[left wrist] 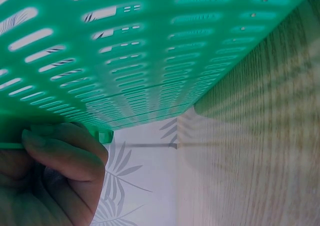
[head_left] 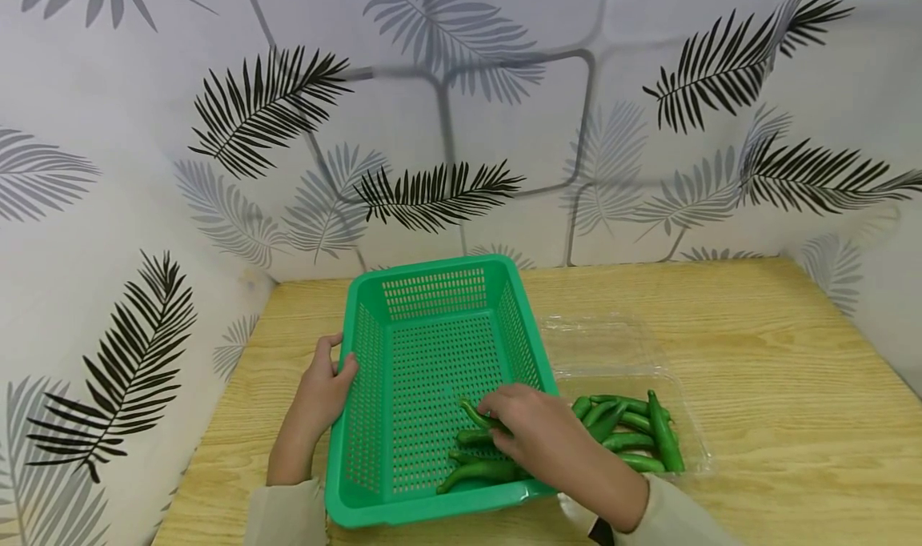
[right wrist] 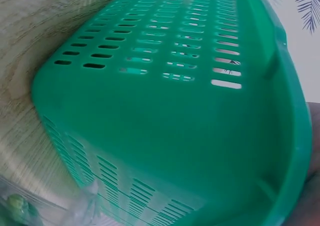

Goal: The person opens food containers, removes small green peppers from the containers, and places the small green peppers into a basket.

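Observation:
My left hand (head_left: 317, 394) grips the left rim of a green perforated plastic basket (head_left: 439, 362). In the left wrist view, curled fingers (left wrist: 70, 158) hook over the basket's edge beside its slotted wall (left wrist: 150, 60). Inside the basket's near right part, my right hand (head_left: 540, 434) pinches a slender green chili pepper (head_left: 471, 412), its far end poking out past the fingers. Several more green peppers (head_left: 483, 471) lie below that hand, partly covered by it. In the right wrist view, the basket's outer corner (right wrist: 150, 116) fills most of the picture and hides the fingers.
Right of the basket, a clear plastic box (head_left: 691, 426) with its lid (head_left: 601, 342) folded back holds several green peppers (head_left: 666, 438). Everything stands on a wood-grain table (head_left: 792, 386). A leaf-patterned cloth (head_left: 504, 130) rises behind it and at both sides.

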Demonstrator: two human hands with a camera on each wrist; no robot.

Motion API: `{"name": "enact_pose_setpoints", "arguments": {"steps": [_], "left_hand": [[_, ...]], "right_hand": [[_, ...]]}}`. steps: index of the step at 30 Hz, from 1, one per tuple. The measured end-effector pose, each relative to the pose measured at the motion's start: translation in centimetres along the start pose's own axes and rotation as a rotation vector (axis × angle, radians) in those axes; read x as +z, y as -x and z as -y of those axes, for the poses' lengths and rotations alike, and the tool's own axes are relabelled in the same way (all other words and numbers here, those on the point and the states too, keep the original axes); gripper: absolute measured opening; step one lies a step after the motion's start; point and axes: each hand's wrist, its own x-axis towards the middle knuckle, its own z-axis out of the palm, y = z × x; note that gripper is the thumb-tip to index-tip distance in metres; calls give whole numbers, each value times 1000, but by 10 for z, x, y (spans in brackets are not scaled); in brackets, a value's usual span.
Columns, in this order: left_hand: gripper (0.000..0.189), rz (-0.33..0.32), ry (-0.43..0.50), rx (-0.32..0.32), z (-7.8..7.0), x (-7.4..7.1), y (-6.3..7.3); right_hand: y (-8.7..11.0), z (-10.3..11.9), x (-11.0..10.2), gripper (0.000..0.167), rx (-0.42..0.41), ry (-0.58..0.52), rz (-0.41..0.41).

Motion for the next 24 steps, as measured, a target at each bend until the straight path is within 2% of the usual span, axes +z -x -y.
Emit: {"name": "enact_pose_setpoints", "arguments": {"steps": [6, 16, 19, 21, 24], "left_hand": [[48, 1, -3, 4, 2, 1, 0], [48, -5, -26, -6, 2, 0, -1], [48, -5, -25, -6, 1, -1, -1], [49, -5, -24, -4, 1, -1, -1], [49, -5, -25, 0, 2, -1, -1]], "right_hand": [[-2, -2, 6, 21, 21, -18, 109], [-7, -1, 11, 15, 23, -58, 201], [-8, -1, 14, 39, 22, -70, 216], [-9, -1, 15, 48, 25, -72, 226], [-10, -1, 17, 54, 32, -70, 239]]}}
